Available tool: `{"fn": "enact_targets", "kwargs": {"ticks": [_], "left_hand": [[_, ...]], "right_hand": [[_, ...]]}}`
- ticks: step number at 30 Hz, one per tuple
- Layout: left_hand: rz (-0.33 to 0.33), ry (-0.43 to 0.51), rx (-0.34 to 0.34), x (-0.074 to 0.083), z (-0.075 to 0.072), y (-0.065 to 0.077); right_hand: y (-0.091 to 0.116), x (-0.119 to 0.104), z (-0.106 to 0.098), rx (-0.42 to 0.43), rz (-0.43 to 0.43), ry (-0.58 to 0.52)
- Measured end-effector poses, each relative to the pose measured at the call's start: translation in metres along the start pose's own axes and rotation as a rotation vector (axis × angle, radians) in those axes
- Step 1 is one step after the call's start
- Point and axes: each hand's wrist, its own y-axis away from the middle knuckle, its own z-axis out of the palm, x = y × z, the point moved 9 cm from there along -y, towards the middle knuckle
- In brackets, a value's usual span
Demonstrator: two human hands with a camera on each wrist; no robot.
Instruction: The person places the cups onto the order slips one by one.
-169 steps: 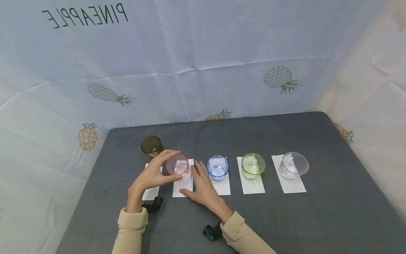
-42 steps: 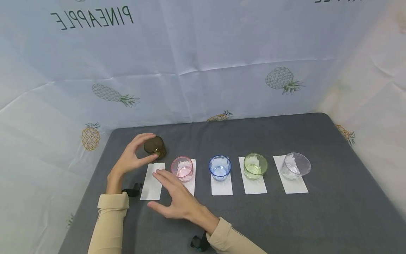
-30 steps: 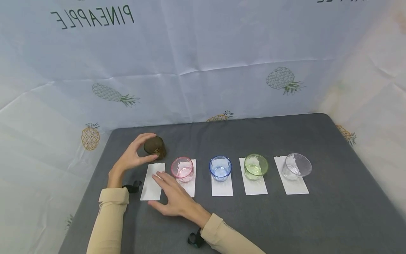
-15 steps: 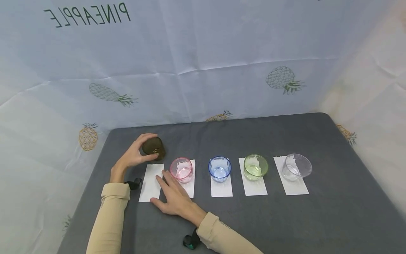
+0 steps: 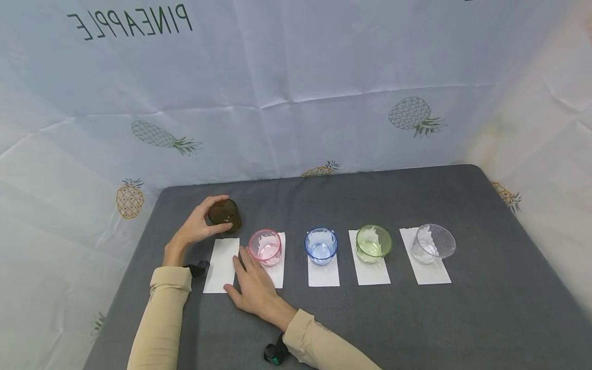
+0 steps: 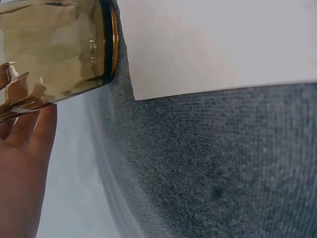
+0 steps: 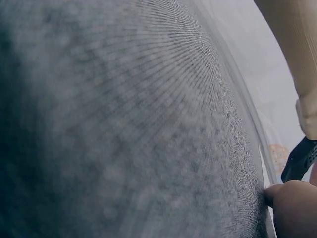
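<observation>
A brown glass (image 5: pixel 224 213) stands on the grey table (image 5: pixel 370 318), just behind an empty white paper strip (image 5: pixel 220 267). My left hand (image 5: pixel 214 217) grips this glass from the left, with fingers over its top and thumb at its base. In the left wrist view the amber glass (image 6: pixel 54 49) sits against my fingers (image 6: pixel 25 158), next to the paper strip (image 6: pixel 213 39). My right hand (image 5: pixel 250 288) lies flat on the table, its fingers straight, touching the strip's right edge beside the pink glass (image 5: pixel 265 247).
To the right, a blue glass (image 5: pixel 320 245), a green glass (image 5: pixel 373 243) and a clear glass (image 5: pixel 433 242) each stand on their own paper strip. A pineapple-print sheet (image 5: pixel 296 103) walls the table at the back and sides.
My left hand left the pink glass on its strip and took hold of the brown glass. My right hand slid left and settled flat by the empty strip.
</observation>
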Motion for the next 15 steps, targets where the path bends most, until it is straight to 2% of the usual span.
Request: {"fn": "enact_targets", "kwargs": {"ticks": [15], "left_hand": [[-0.030,-0.011,0.061,-0.0050,-0.0027,0.0034]], "right_hand": [[0.0001,-0.0015,-0.0016,0.006,-0.003,0.008]]}}
